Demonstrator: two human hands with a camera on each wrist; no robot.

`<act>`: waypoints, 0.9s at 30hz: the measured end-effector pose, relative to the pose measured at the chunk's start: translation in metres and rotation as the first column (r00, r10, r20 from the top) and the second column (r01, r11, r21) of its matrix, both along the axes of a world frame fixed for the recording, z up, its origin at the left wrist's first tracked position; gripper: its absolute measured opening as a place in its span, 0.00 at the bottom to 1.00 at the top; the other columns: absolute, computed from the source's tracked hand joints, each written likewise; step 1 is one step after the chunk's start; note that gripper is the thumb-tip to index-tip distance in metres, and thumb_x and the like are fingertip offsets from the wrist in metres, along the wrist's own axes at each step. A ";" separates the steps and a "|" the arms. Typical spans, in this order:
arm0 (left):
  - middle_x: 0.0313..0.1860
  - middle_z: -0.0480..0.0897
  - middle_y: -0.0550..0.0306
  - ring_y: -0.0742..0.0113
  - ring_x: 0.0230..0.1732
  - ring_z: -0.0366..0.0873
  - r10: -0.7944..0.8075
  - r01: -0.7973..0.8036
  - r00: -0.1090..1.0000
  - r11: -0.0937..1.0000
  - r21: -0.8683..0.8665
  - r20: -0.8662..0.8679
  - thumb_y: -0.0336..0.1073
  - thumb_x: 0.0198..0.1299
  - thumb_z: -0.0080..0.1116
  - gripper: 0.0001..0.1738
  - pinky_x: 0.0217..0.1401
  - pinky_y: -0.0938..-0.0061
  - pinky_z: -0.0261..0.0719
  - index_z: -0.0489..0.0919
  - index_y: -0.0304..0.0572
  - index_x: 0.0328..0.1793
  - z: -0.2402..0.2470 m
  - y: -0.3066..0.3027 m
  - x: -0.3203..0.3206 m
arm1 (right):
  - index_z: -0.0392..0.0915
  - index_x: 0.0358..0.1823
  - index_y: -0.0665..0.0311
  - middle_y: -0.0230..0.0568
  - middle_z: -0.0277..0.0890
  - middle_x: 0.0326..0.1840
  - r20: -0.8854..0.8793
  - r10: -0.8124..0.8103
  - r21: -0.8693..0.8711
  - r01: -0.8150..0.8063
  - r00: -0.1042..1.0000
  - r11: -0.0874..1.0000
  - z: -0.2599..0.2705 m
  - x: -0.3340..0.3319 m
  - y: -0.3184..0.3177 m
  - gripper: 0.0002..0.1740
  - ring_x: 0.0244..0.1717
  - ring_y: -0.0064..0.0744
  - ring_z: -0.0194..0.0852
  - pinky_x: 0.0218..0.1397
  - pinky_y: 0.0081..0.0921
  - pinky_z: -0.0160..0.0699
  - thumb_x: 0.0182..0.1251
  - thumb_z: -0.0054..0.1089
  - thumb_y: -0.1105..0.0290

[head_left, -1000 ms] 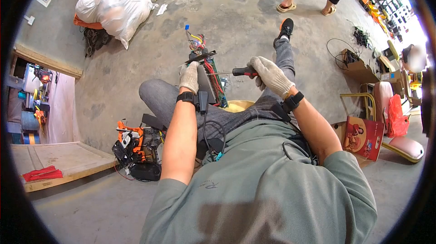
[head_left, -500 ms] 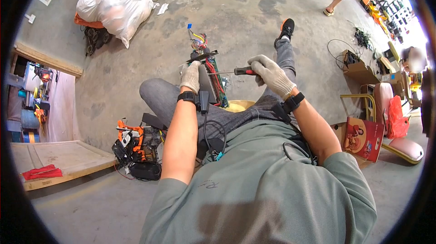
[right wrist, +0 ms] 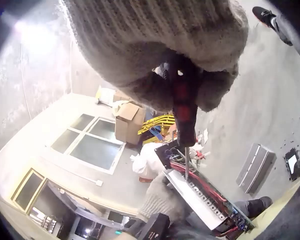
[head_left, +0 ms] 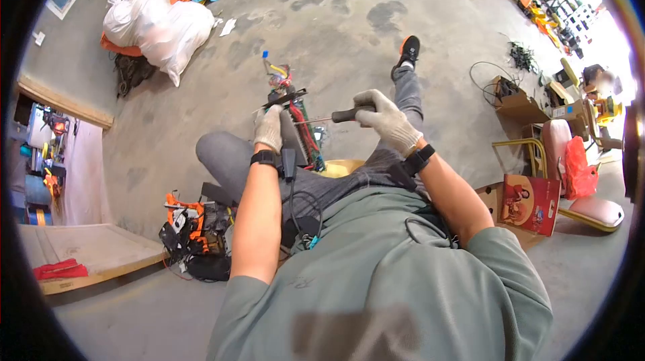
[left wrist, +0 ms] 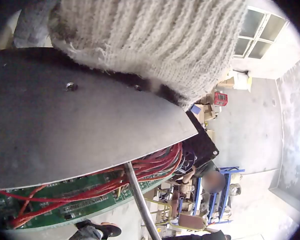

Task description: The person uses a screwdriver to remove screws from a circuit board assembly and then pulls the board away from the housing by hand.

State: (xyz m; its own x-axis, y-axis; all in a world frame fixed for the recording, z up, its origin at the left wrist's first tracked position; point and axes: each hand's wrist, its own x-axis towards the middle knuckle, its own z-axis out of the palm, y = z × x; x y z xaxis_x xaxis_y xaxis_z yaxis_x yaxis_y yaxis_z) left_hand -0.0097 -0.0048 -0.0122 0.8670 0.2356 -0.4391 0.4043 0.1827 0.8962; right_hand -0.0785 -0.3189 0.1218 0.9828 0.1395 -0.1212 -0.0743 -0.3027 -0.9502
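Grey floor (head_left: pixel 336 45) | white window frame (right wrist: pixel 92 140) | pink-seated chair (head_left: pixel 596 212)

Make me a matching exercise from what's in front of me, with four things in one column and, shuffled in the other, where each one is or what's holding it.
Things:
1. Screwdriver
2. Metal plate
3. Red cloth
4. Red wires

Places:
A. On the wooden panel
B. Strung along the green circuit board
C. In the gloved right hand
D. In the gloved left hand

Right pairs: 1-C, 2-D, 3-A, 4-B.
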 end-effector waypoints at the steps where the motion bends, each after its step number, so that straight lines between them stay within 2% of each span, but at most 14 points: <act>1: 0.42 0.86 0.57 0.65 0.41 0.82 -0.018 0.018 0.999 1.000 -0.001 0.035 0.46 0.64 0.64 0.24 0.44 0.62 0.81 0.86 0.35 0.59 -0.009 0.003 0.002 | 0.79 0.70 0.68 0.51 0.87 0.56 0.010 -0.010 -0.012 0.010 1.000 1.000 -0.005 -0.001 -0.006 0.27 0.50 0.30 0.89 0.55 0.29 0.89 0.75 0.68 0.62; 3: 0.43 0.86 0.57 0.65 0.40 0.81 -0.034 0.033 0.999 0.999 0.033 0.031 0.46 0.65 0.64 0.24 0.44 0.62 0.81 0.86 0.35 0.60 0.000 0.002 -0.003 | 0.76 0.73 0.68 0.51 0.87 0.56 -0.136 0.005 0.075 0.006 0.991 0.997 0.013 -0.006 0.003 0.31 0.54 0.30 0.89 0.56 0.30 0.91 0.74 0.70 0.61; 4: 0.44 0.86 0.55 0.63 0.40 0.81 -0.038 0.038 0.999 0.999 -0.004 -0.034 0.46 0.65 0.64 0.25 0.45 0.62 0.81 0.85 0.35 0.61 -0.001 0.003 0.000 | 0.73 0.72 0.70 0.40 0.84 0.46 -0.165 -0.063 0.085 0.078 0.984 0.993 0.023 -0.011 0.011 0.28 0.41 0.24 0.84 0.45 0.24 0.87 0.80 0.66 0.61; 7: 0.45 0.86 0.53 0.61 0.40 0.82 -0.027 0.025 0.998 0.999 0.036 0.055 0.46 0.65 0.64 0.27 0.47 0.61 0.82 0.84 0.33 0.63 -0.014 0.005 0.013 | 0.75 0.71 0.70 0.40 0.84 0.45 -0.386 -0.006 -0.022 -0.003 0.923 1.000 0.045 0.003 0.003 0.25 0.37 0.23 0.84 0.40 0.25 0.87 0.84 0.59 0.59; 9: 0.46 0.86 0.50 0.60 0.41 0.82 -0.046 0.046 0.999 0.993 0.104 -0.005 0.46 0.64 0.65 0.27 0.48 0.60 0.81 0.84 0.33 0.63 0.005 0.005 0.008 | 0.78 0.69 0.68 0.39 0.84 0.43 -0.331 0.063 0.001 -0.066 0.942 0.998 0.025 0.007 -0.001 0.24 0.33 0.23 0.83 0.37 0.26 0.87 0.85 0.55 0.58; 11: 0.48 0.87 0.48 0.59 0.42 0.83 -0.029 0.023 0.999 0.973 0.229 0.023 0.46 0.63 0.65 0.28 0.49 0.60 0.81 0.84 0.32 0.63 0.021 -0.004 0.001 | 0.80 0.68 0.66 0.39 0.83 0.44 -0.181 -0.033 -0.013 0.031 0.983 0.999 0.017 0.005 0.003 0.24 0.36 0.24 0.83 0.40 0.25 0.86 0.83 0.58 0.56; 15: 0.49 0.88 0.47 0.58 0.43 0.84 -0.032 0.030 0.999 0.989 0.148 0.014 0.48 0.63 0.64 0.29 0.49 0.60 0.81 0.84 0.33 0.64 0.020 -0.004 0.003 | 0.77 0.71 0.70 0.49 0.87 0.51 0.019 0.026 -0.190 -0.022 0.999 0.982 0.027 0.000 0.001 0.31 0.49 0.32 0.89 0.53 0.28 0.88 0.75 0.67 0.58; 17: 0.49 0.88 0.48 0.58 0.43 0.83 -0.022 0.019 1.000 0.980 0.199 0.010 0.49 0.63 0.65 0.30 0.49 0.59 0.81 0.84 0.34 0.63 0.022 -0.005 0.001 | 0.76 0.72 0.70 0.49 0.87 0.51 0.014 0.019 -0.183 -0.016 1.000 0.983 0.031 -0.001 0.005 0.31 0.48 0.32 0.90 0.49 0.28 0.89 0.78 0.65 0.56; 19: 0.48 0.87 0.50 0.60 0.42 0.83 -0.014 0.013 1.000 0.974 0.224 0.002 0.48 0.63 0.65 0.28 0.47 0.60 0.81 0.84 0.35 0.63 0.024 -0.005 -0.001 | 0.77 0.71 0.68 0.47 0.86 0.49 -0.367 -0.073 -0.004 0.077 0.927 0.997 0.045 0.000 0.009 0.30 0.43 0.30 0.90 0.44 0.28 0.90 0.81 0.63 0.52; 20: 0.48 0.87 0.50 0.60 0.42 0.83 -0.011 0.010 1.000 0.974 0.225 0.006 0.48 0.63 0.65 0.28 0.47 0.60 0.81 0.84 0.35 0.63 0.020 -0.004 0.000 | 0.77 0.70 0.64 0.39 0.84 0.45 -0.382 -0.021 -0.007 0.019 0.924 1.000 0.035 0.006 0.003 0.27 0.32 0.24 0.83 0.37 0.24 0.89 0.84 0.58 0.51; 22: 0.47 0.88 0.51 0.60 0.42 0.83 -0.012 0.012 1.000 1.000 0.007 0.024 0.47 0.64 0.65 0.27 0.46 0.60 0.80 0.84 0.36 0.62 0.000 -0.001 0.007 | 0.76 0.71 0.64 0.39 0.84 0.45 -0.322 0.003 0.042 0.012 0.947 0.999 0.025 0.008 0.000 0.26 0.33 0.23 0.83 0.38 0.24 0.89 0.84 0.58 0.52; 24: 0.46 0.87 0.51 0.61 0.41 0.82 -0.001 0.001 1.000 1.000 -0.016 0.016 0.46 0.64 0.65 0.26 0.46 0.61 0.80 0.84 0.35 0.61 -0.015 0.001 0.012 | 0.76 0.71 0.65 0.39 0.84 0.46 -0.265 0.024 0.091 0.000 0.964 0.996 0.008 0.009 -0.003 0.26 0.33 0.23 0.84 0.39 0.25 0.89 0.84 0.59 0.54; 26: 0.47 0.88 0.49 0.59 0.43 0.84 0.019 -0.019 1.000 0.999 -0.027 0.004 0.47 0.63 0.66 0.27 0.47 0.61 0.80 0.84 0.34 0.62 -0.020 0.000 0.014 | 0.76 0.71 0.69 0.46 0.85 0.46 0.060 0.032 -0.057 -0.028 0.998 0.998 -0.009 0.011 -0.007 0.31 0.39 0.28 0.88 0.40 0.28 0.90 0.82 0.60 0.50; 27: 0.47 0.88 0.49 0.59 0.43 0.84 0.024 -0.023 1.000 0.999 -0.026 0.006 0.47 0.63 0.66 0.27 0.47 0.61 0.80 0.84 0.34 0.62 -0.008 -0.003 0.010 | 0.76 0.71 0.69 0.46 0.85 0.46 0.061 0.036 -0.057 -0.032 0.997 0.998 -0.005 0.009 -0.003 0.31 0.39 0.28 0.88 0.40 0.28 0.90 0.82 0.60 0.50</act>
State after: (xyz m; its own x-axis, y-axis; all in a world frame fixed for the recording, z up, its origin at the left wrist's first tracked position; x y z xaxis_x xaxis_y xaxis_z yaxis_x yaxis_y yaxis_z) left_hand 0.0006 -0.0080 -0.0203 0.8640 0.2443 -0.4402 0.3942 0.2157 0.8934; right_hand -0.0700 -0.3222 0.1167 0.9835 0.1678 -0.0683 -0.0041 -0.3564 -0.9343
